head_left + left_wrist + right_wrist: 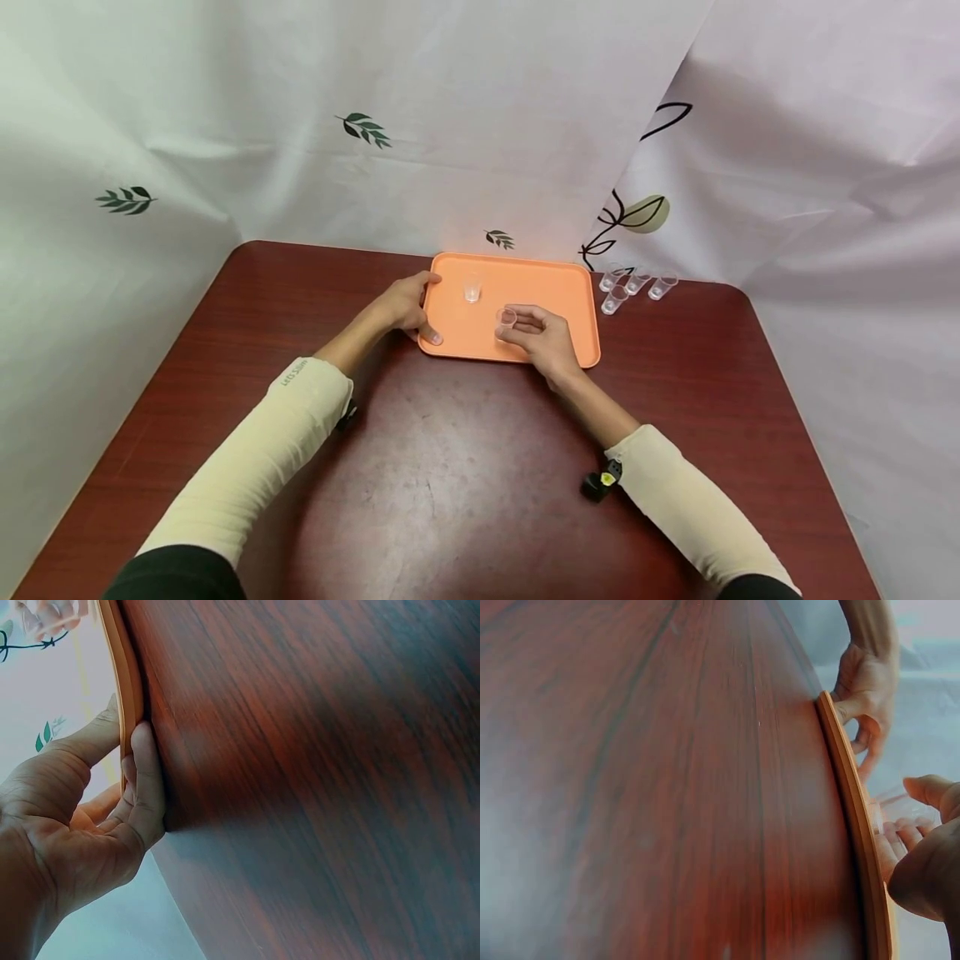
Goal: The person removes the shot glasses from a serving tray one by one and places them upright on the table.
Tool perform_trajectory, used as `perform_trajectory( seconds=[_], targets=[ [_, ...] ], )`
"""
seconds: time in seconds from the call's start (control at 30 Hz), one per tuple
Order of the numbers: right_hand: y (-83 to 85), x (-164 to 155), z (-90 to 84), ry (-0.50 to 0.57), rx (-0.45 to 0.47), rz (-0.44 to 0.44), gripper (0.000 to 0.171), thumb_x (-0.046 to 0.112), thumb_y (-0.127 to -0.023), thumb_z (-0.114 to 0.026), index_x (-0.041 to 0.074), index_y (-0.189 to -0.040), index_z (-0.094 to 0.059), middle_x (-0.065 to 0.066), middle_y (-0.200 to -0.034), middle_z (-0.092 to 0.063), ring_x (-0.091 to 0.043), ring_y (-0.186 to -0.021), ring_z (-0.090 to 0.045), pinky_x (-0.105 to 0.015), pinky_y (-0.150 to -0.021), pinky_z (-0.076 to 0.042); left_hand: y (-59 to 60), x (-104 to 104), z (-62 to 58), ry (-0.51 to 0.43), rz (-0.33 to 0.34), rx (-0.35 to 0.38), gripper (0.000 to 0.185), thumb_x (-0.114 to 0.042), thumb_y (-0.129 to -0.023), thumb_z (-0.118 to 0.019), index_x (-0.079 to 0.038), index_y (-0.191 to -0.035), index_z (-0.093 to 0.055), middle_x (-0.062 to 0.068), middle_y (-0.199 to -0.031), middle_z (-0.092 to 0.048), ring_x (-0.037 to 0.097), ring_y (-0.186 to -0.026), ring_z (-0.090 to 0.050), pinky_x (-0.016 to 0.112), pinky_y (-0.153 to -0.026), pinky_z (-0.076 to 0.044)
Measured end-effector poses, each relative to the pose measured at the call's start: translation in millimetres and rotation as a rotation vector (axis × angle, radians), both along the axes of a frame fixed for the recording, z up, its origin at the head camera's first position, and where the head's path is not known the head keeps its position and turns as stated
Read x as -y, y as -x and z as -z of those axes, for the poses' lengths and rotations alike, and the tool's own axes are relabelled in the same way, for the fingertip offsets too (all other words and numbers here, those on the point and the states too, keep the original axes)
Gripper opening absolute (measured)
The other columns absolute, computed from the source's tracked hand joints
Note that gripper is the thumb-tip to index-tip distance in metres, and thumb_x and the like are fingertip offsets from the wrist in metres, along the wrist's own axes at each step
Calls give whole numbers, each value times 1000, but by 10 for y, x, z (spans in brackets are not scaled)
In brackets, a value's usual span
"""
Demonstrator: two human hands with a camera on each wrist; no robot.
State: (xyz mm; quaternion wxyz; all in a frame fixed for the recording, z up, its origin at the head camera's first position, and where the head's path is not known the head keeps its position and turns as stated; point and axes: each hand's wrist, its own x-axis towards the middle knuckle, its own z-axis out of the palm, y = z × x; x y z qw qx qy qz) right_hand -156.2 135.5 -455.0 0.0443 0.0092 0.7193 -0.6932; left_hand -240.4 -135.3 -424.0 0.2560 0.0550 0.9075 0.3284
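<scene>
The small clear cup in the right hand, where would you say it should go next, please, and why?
Probably lower the cup onto the orange tray beside the standing cup: the right hand pinches it just above the tray, and the left hand grips the tray's edge.

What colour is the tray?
Orange; the tray shows best in the head view.

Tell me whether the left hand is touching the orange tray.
Touching. The left wrist view shows the left hand with thumb and fingers pinching the orange tray at its edge; the head view agrees.
</scene>
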Motion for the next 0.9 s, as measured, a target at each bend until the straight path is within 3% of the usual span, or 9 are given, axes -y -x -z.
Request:
perform_trajectory(
  seconds=[0.27, 0.5, 0.77, 0.9],
  targets=[
    [-26, -270, -4, 15, 14, 68, 48, -1, -93, -89, -3, -139, -75, -6, -123, -83, -5, -105, -78, -22, -93, -69, -4, 8, 15, 6, -6, -15, 127, -4, -77, -105, -15, -178, -30, 27, -166, -51, 36, -113, -71, 33, -64, -70],
    [-45, -554, -26, 25, -5, 134, 49, -1, -95, -89, -7, -141, -73, 12, -109, -83, -3, -102, -78, -20, -92, -68, 2, -15, 21, 4, -12, 2, 126, -3, -79, -104, -17, -179, -29, 26, -172, -45, 36, -115, -71, 34, -67, -71],
    [-64, -858, -39, 30, -19, 203, 50, 1, -96, -89, -7, -142, -72, 16, -108, -83, -2, -105, -78, -15, -92, -66, -3, -23, -20, 4, -5, 11, 125, -5, -79, -104, -16, -179, -29, 28, -173, -42, 30, -97, -73, 32, -67, -70],
    [-80, -986, -34, 9, -17, 232, 52, 3, -96, -89, -7, -144, -72, 18, -107, -84, -1, -105, -78, -13, -90, -65, 10, -14, -3, 1, -6, 14, 125, -5, -79, -104, -17, -179, -30, 27, -174, -42, 29, -96, -72, 34, -69, -71]
  ],
)
